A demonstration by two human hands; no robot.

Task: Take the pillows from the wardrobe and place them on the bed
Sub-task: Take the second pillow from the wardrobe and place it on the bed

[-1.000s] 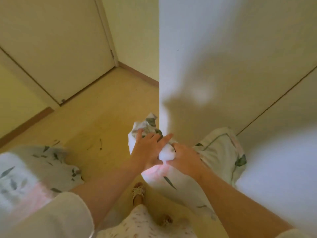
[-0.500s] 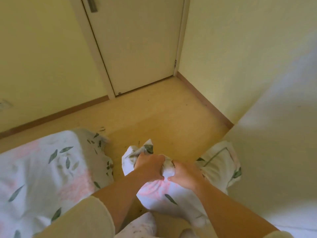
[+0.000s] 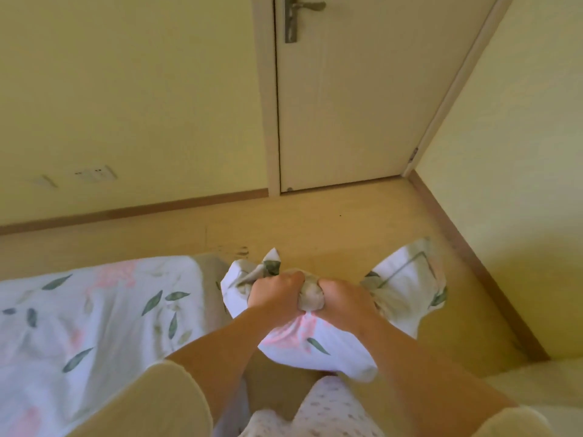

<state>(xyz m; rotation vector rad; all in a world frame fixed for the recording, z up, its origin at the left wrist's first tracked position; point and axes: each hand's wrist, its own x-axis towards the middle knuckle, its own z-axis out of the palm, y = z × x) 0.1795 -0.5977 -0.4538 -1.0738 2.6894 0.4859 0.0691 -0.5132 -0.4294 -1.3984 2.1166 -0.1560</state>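
A white pillow (image 3: 315, 345) with green leaves and pink flowers hangs in front of me above the floor. My left hand (image 3: 274, 294) and my right hand (image 3: 342, 299) both grip its bunched top edge, side by side. The pillow's corners stick out to the left and right of my fists. The bed (image 3: 94, 326), covered in a matching leaf-print sheet, lies to the lower left, its corner just left of the pillow. The wardrobe shows only as a pale edge (image 3: 536, 383) at the lower right.
A closed cream door (image 3: 347, 105) with a metal handle (image 3: 291, 17) stands straight ahead. Wooden floor (image 3: 331, 228) runs between the bed and the right wall (image 3: 520, 152). A wall socket (image 3: 94, 175) sits low on the left wall.
My view has swung left, away from the wardrobe toward the door and bed. Both hands have kept their grip on the pillow, which now hangs nearer the bed's corner.
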